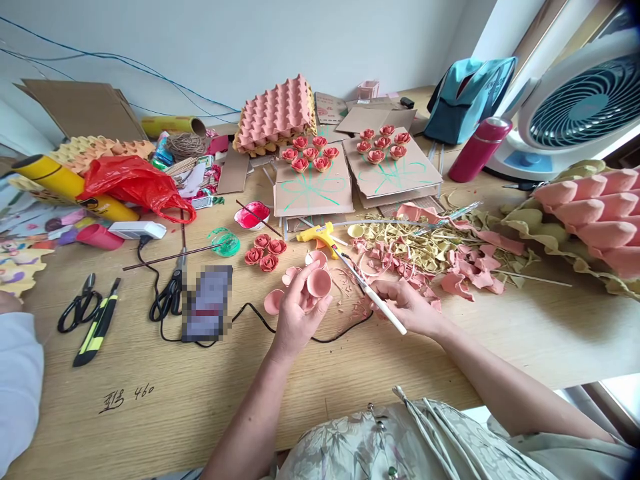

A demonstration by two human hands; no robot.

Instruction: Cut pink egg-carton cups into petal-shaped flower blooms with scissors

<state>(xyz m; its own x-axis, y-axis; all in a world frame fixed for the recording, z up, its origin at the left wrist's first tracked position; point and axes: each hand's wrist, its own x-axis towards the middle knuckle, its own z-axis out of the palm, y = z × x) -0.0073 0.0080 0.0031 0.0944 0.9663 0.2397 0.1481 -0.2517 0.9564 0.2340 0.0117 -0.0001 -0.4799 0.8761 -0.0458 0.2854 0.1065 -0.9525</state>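
Note:
My left hand (300,310) is closed around a small pink cup cut from a pulp egg tray (319,283), its hollow side facing me. In my right hand (407,307) is a slim white-handled tool (384,309) with a narrow blade pointing up and left toward the cup. The blade stays apart from the cup. More pink cup pieces (273,302) lie beside and behind my left hand. A yellow glue gun (320,235) lies just beyond both hands. Several finished red paper-pulp roses (269,262) sit to the left of it.
Pink and yellow scraps (425,257) are heaped on the right. Cardboard sheets bearing red roses (313,190) lie at the back. Egg trays (595,220) stack at far right. A phone (207,303), black scissors (167,297) and a cutter knife (97,323) lie left. Another person's sleeve (20,380) shows.

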